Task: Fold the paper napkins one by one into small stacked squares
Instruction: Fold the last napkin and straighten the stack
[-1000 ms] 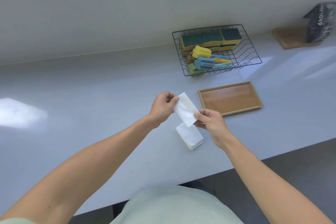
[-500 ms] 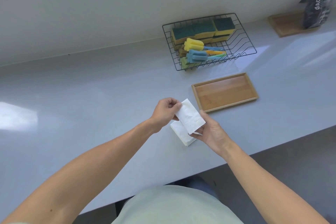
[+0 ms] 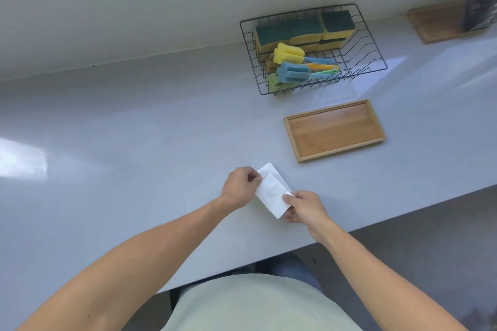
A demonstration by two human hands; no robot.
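— What's changed in the last second?

— The napkin has come down from mid-air onto the pile, at five o'clock on the counter. The left hand pinches its ten-o'clock edge, the right hand its four-o'clock corner.

— Meaning?

— Probably lining it up — the fold looks unfinished, the tray at one o'clock bare.

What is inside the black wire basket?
The wire basket holds yellow-green sponges and sponge brushes lying over more sponges, which are partly covered, so their number is unclear.
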